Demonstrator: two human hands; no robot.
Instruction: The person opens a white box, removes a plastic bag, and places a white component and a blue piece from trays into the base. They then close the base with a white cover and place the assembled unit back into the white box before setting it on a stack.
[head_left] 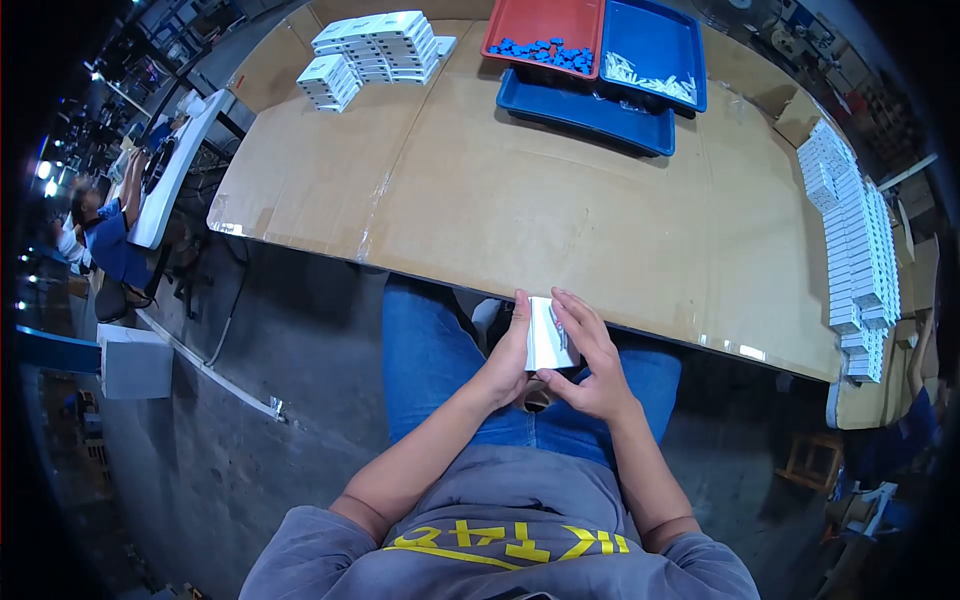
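Observation:
A small white rectangular box-like piece (543, 335) is held over my lap, just off the table's near edge. My left hand (510, 352) grips its left side, with the thumb along that edge. On the other side my right hand (594, 362) is closed around the right part, its fingers lying across the top face and its thumb at the lower edge. The right fingers hide some of the piece, so its exact kind cannot be made out.
The cardboard-covered table (480, 210) carries stacked white boxes (375, 50) at the back left and more stacks (855, 240) at the right. A red tray (545, 20) holds blue parts; a blue tray (655, 35) holds white parts. Another blue tray (585, 112) sits below. A person (115, 235) sits far left.

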